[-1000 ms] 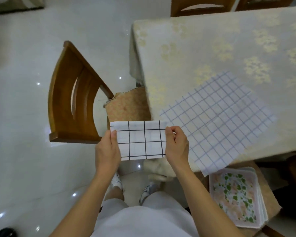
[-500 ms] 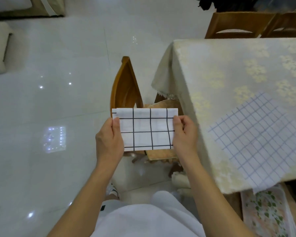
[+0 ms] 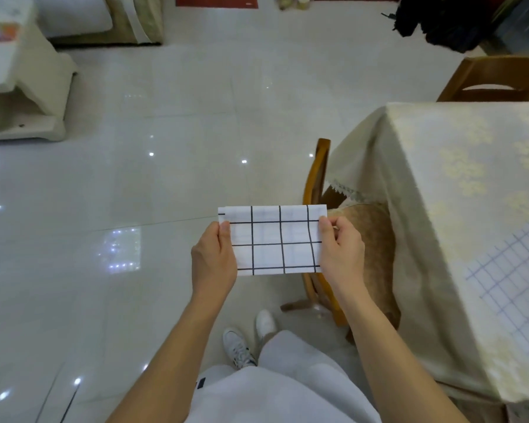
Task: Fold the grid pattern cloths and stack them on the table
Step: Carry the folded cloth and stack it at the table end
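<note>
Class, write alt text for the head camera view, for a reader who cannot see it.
A person's left hand and right hand pinch the short ends of a folded black-grid cloth, held up in the air above a white tiled floor. To the right stands a table with a blue-grid cloth spread flat on it, and a wooden chair tucked at its corner.

The folded cloth [image 3: 275,239] is white with a bold black grid of wide squares. On the counter, the tablecloth [image 3: 458,190] is cream with pale yellow flower clusters and a white lace hem. The cloth lying flat [image 3: 513,276] on it is white with a finer grid of thin blue-grey lines. The chair [image 3: 316,181] is honey-brown wood with a tan patterned seat cushion [image 3: 376,236]. The floor [image 3: 165,178] is glossy white tile. The sneakers [image 3: 237,348] are white with dark accents.
</note>
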A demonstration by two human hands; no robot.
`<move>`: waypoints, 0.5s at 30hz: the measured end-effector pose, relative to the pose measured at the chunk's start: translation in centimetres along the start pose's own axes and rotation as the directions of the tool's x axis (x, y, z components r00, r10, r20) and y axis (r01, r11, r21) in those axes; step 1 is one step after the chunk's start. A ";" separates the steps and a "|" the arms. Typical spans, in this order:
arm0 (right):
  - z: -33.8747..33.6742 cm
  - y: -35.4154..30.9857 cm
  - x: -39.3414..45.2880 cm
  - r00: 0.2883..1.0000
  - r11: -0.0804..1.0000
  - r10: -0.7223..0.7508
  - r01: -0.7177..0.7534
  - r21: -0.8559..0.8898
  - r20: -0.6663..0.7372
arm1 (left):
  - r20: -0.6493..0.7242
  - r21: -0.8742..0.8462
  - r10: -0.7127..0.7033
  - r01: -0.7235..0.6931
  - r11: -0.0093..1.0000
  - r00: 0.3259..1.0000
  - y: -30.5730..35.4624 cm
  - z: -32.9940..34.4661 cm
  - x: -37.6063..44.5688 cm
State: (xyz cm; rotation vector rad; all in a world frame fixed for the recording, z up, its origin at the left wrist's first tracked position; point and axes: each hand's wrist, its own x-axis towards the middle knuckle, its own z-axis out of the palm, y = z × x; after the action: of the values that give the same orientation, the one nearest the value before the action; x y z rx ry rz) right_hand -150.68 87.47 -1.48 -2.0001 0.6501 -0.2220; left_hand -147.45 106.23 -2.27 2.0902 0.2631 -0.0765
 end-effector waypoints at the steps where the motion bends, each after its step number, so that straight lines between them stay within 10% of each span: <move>1: 1.0 -0.5 0.5 1.000 1.000 -0.009 0.009 -0.003 0.001 | -0.009 -0.001 -0.001 0.001 1.000 1.000 -0.1 -0.6 0.7; 15: 13.4 -6.3 15.5 0.999 0.994 -0.016 0.011 0.113 0.038 | -0.018 -0.009 -0.012 0.012 1.000 1.000 1.5 -2.4 20.5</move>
State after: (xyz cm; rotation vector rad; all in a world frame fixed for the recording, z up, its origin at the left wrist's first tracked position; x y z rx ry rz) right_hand -129.86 91.77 -4.58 -1.8963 0.5866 -0.2227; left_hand -127.32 110.75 -3.09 2.0813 0.2867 -0.0635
